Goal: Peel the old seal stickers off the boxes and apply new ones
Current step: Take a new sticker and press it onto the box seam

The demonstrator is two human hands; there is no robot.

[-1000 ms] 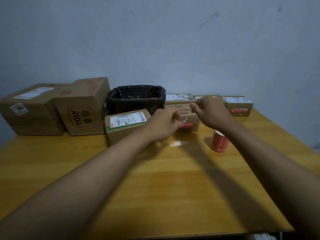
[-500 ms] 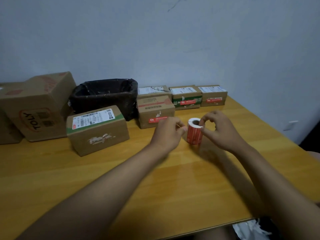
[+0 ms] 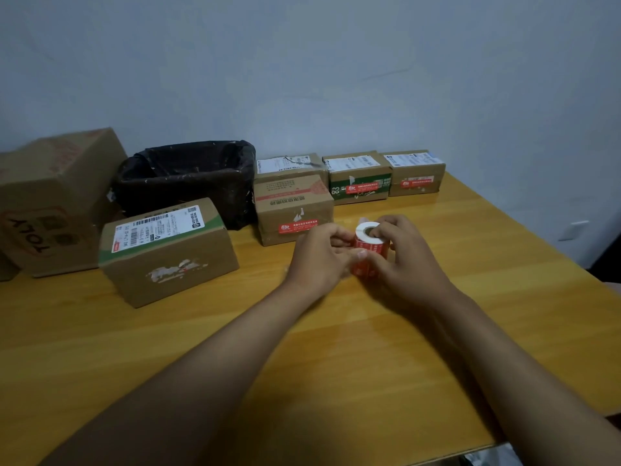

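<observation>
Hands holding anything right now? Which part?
Both hold the sticker roll. The right hand grips it with a finger in the white core; the left hand pinches at its red outer side, likely the free sticker end.
</observation>
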